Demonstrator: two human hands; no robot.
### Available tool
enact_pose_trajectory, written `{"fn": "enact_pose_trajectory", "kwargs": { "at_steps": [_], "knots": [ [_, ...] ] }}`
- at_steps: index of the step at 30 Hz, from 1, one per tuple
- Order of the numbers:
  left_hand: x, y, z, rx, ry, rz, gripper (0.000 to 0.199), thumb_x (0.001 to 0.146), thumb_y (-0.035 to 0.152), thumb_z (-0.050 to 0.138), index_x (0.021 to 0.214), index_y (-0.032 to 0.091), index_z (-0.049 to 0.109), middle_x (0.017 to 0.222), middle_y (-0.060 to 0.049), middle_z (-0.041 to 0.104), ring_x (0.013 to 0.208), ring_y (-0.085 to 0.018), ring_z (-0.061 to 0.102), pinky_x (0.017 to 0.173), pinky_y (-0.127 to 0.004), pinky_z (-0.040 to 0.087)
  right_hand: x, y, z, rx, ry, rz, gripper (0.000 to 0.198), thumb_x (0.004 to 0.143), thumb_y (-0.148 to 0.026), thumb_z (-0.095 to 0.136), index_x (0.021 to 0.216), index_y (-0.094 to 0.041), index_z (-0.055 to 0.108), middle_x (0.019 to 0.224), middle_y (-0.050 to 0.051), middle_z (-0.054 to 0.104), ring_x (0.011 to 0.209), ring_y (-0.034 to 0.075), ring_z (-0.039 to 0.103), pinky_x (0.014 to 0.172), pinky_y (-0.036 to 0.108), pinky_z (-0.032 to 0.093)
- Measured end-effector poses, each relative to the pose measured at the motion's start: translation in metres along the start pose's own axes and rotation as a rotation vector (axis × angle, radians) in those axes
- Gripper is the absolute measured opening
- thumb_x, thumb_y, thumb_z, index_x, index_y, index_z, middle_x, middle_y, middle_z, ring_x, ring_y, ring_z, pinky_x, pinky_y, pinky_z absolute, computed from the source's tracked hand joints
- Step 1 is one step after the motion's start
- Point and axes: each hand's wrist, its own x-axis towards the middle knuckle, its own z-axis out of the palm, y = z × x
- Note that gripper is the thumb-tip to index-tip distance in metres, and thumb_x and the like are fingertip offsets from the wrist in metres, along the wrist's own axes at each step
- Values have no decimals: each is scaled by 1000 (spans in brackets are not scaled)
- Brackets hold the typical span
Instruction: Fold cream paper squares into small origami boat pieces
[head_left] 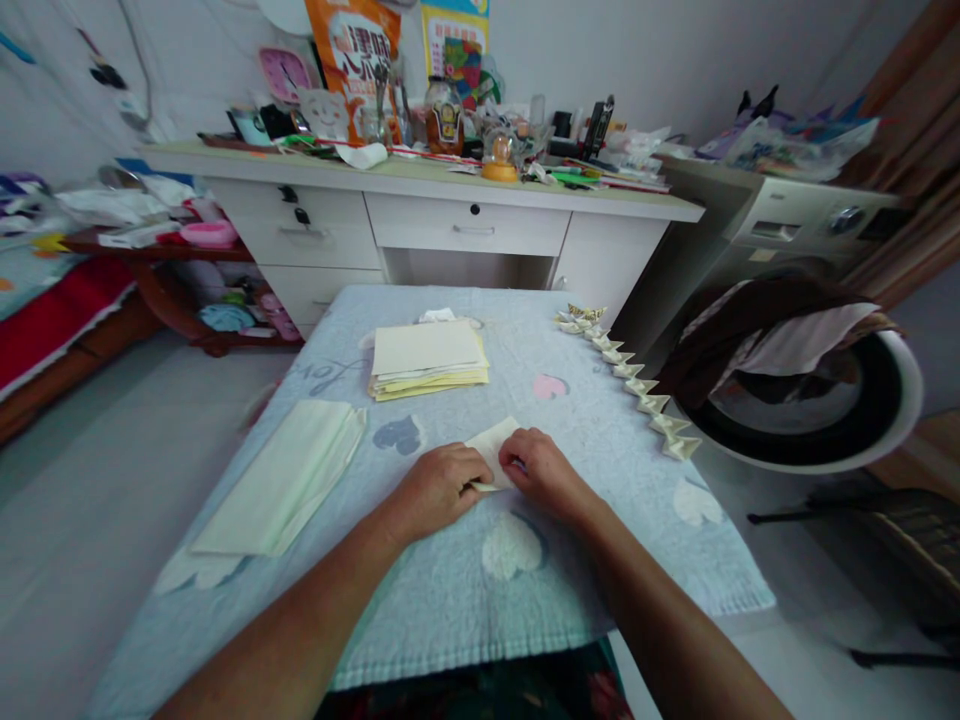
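Note:
Between my hands, near the middle of the cloth-covered table, lies a small folded sheet of pale paper (491,440). My left hand (441,482) grips its left edge with curled fingers. On the right side, my right hand (541,468) pinches the same paper, its fingertips bent down onto it. Beyond them rests a stack of cream and yellow paper (427,350). Larger pale green sheets (289,480) lie folded at the left. Along the right edge runs a row of folded paper pieces (641,388) with pointed ends.
A light blue cloth with heart patterns (420,610) covers the table. Behind it stands a white desk (465,222) crowded with jars, bags and a pink clock (285,72). A washing machine (795,225) with its door open and clothes hanging out is at the right.

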Motion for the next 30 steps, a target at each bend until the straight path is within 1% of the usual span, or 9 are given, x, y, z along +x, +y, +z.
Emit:
{"fn": "enact_pose_trajectory", "kwargs": {
  "at_steps": [4,7,9,11,13,16,21,25,30],
  "knots": [
    [2,1,-1,-71,38,-80,9,80,15,59,81,20,66,82,-1,66,83,-16,59,78,-27,43,-14,-10,-7,10,-42,39,24,74,-2,51,82,-19,66,91,4,63,90,17,52,81,29,35],
    [3,3,-4,-107,69,-161,8,81,17,59,75,19,65,79,-1,64,80,-16,58,74,-26,43,-20,-14,-9,21,-48,72,15,76,-12,59,87,-19,66,97,4,61,93,19,52,82,31,34],
    [4,2,-5,-111,103,-201,10,81,20,60,72,19,64,80,-1,62,81,-16,58,73,-26,43,-22,-15,-7,34,-21,95,8,79,-19,63,86,-19,65,96,4,61,93,19,51,82,31,34],
    [5,1,-6,-113,131,-221,13,83,23,58,72,18,63,84,-2,61,84,-16,57,75,-27,43,-21,-15,-2,42,11,128,4,82,-21,63,84,-19,65,94,4,61,92,19,50,82,31,33],
    [5,-1,-5,-105,154,-231,17,86,26,53,74,18,63,87,-3,59,86,-17,56,78,-29,43,-19,-15,3,40,37,162,5,84,-20,61,81,-19,65,92,3,61,90,18,50,81,30,32],
    [5,-3,-1,-51,184,-244,22,89,28,50,74,18,61,87,-3,56,88,-18,54,81,-32,43,-17,-16,8,25,59,194,5,83,-21,62,79,-18,64,91,3,61,88,17,50,79,30,32],
    [5,-6,5,79,243,-273,22,87,30,54,71,18,61,88,-4,55,89,-20,51,82,-35,41,-16,-15,14,0,119,227,5,80,-21,65,80,-18,61,89,3,60,88,18,49,79,30,31],
    [5,-8,7,151,250,-299,24,84,32,58,65,19,60,87,-4,55,87,-21,49,82,-36,41,-16,-13,17,-11,127,225,7,80,-21,65,84,-19,60,90,3,60,88,18,49,80,30,31],
    [5,-8,9,197,253,-329,22,82,30,60,63,19,60,87,-4,56,86,-21,49,81,-37,40,-16,-11,19,-29,126,212,12,79,-19,66,90,-22,63,94,3,60,91,19,49,81,31,31]
  ]
}}
